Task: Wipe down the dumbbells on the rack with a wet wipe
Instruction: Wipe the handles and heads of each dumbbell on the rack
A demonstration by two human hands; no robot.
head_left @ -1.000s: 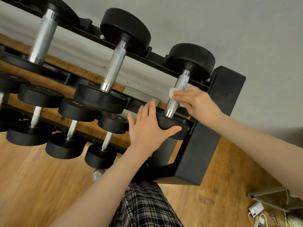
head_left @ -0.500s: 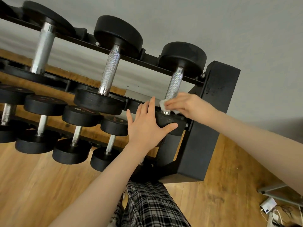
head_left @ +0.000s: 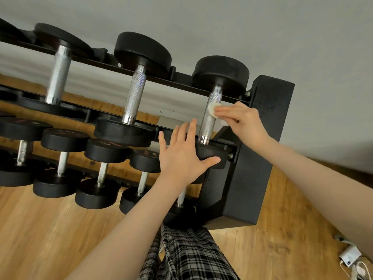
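Black rubber heads and bright knurled steel handles make up the dumbbells on the rack [head_left: 268, 126], a dark frame with a heavy side panel that stands on a wooden floor [head_left: 50, 229] against a grey wall [head_left: 262, 27]. The rightmost dumbbell [head_left: 210, 120] of the upper row lies across the two rails, its far head high near the wall and its near head low toward the person. The right hand [head_left: 242, 118] holds a white wet wipe [head_left: 213, 111] folded around the upper part of this handle; the fingers are closed on the wipe and press it against the steel. The left hand [head_left: 183, 156] lies flat on the near head of the same dumbbell, fingers straight and spread, the thumb laid along the front edge of the head; it grasps nothing. To the left on the same row rest a middle dumbbell [head_left: 134, 98] and a third one farther left. Smaller dumbbells [head_left: 101, 168] sit in the lower row. Checked trousers [head_left: 191, 253] show at the bottom, and a white charger with cables [head_left: 351, 257] lies on the floor at the lower right.
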